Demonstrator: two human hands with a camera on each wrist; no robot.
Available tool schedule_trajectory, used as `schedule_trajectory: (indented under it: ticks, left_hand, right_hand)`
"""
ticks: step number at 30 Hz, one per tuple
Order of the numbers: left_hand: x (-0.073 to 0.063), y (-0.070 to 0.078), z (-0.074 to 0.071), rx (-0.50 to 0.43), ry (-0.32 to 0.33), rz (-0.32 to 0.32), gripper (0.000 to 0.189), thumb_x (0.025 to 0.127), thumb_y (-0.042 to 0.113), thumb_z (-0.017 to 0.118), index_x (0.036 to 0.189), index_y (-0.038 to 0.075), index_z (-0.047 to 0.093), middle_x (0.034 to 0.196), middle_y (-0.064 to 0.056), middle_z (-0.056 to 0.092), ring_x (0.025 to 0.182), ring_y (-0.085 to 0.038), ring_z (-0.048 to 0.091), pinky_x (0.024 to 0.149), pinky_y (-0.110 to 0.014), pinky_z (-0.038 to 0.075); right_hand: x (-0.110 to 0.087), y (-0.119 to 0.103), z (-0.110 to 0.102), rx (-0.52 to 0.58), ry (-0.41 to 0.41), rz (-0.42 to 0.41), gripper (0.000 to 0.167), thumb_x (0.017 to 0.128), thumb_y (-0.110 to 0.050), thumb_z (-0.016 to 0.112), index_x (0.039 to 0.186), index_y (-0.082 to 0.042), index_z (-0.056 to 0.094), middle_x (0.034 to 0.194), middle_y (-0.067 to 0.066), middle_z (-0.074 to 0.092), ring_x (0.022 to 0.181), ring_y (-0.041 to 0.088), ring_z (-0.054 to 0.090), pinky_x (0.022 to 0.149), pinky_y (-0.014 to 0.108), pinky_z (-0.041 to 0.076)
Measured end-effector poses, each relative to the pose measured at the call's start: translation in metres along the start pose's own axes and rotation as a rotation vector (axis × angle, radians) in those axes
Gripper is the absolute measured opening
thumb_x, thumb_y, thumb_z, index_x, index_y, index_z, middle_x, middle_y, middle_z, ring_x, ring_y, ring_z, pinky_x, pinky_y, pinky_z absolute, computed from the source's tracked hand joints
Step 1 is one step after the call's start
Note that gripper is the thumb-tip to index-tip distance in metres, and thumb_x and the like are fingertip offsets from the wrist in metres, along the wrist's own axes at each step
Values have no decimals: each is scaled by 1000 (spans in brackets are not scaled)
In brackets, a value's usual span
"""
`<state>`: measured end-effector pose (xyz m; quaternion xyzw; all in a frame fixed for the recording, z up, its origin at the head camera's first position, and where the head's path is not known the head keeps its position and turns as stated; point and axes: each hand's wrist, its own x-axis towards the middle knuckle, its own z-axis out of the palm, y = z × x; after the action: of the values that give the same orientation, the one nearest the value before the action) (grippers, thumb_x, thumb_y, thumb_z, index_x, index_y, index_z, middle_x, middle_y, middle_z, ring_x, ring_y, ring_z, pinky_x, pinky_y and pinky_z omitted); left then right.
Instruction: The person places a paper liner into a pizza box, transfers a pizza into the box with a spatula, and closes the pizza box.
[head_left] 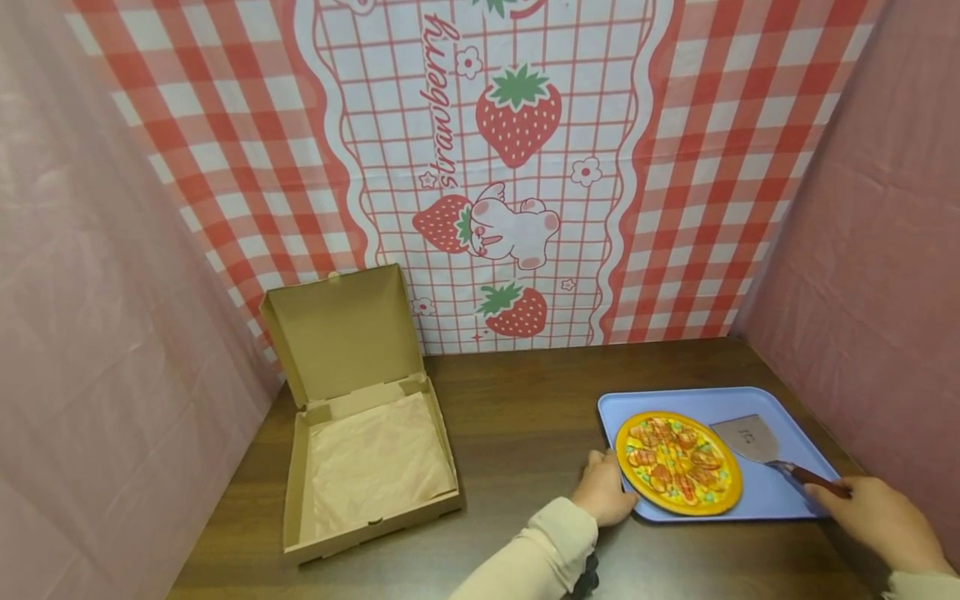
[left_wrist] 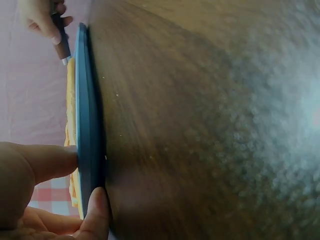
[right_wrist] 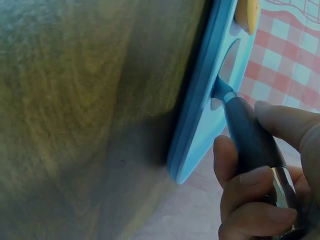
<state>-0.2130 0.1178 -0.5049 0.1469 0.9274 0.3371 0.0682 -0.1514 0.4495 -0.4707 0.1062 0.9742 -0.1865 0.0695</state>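
A pizza [head_left: 678, 463] with a yellow rim and mixed toppings lies on the left part of a blue tray [head_left: 795, 492]. My left hand [head_left: 606, 490] grips the tray's left edge; in the left wrist view its thumb [left_wrist: 52, 161] lies over the rim and a finger touches the outer side. At the right, my right hand [head_left: 885, 512] holds a pizza server [head_left: 746, 437] by its dark handle [right_wrist: 250, 135], fingers curled round it. The server's flat metal blade rests low over the tray, its front close to the pizza's right edge. Whether blade and pizza touch, I cannot tell.
An open cardboard pizza box [head_left: 375, 523] stands at the left, lid [head_left: 345, 337] raised at the back, brown paper [head_left: 378, 458] inside. All this is on a dark wooden table [head_left: 517, 433]. Behind hangs a strawberry-print checked cloth [head_left: 517, 183]; pink cloths [head_left: 855, 250] flank both sides.
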Motion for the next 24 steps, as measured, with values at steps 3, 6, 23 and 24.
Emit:
schedule_trajectory:
  ticks: [3, 6, 23, 24]
  left_hand:
    - [1, 1, 3, 10, -3, -20, 73, 78, 20, 77, 140, -3, 47, 108, -8, 49, 103, -17, 55, 97, -23, 48]
    - [0, 1, 3, -14, 0, -27, 73, 77, 18, 78, 140, -3, 47, 107, -8, 48, 100, -17, 55, 95, -23, 49]
    - [-1, 2, 2, -101, 41, -3, 60, 73, 8, 76, 128, -1, 56, 100, -6, 50, 85, -11, 54, 83, -18, 50]
    - [-1, 2, 2, -101, 42, -4, 59, 73, 7, 76, 128, -1, 56, 101, -6, 50, 85, -11, 55, 83, -19, 50]
  right_hand:
    - [0, -1, -1, 4, 26, -15, 51, 97, -44, 54, 87, 5, 68, 69, 2, 56, 64, 19, 48, 54, 31, 36]
    - [0, -1, -2, 1, 52, -27, 49, 97, -42, 56, 87, 4, 69, 68, 1, 54, 63, 18, 47, 54, 31, 35]
    - [-6, 20, -14, 12, 423, -186, 53, 89, -39, 70, 83, 13, 67, 60, 13, 61, 54, 6, 42, 48, 28, 34]
    - [-6, 22, -16, 40, 452, -203, 53, 87, -38, 72, 82, 15, 66, 60, 16, 62, 54, 3, 42, 47, 26, 34]
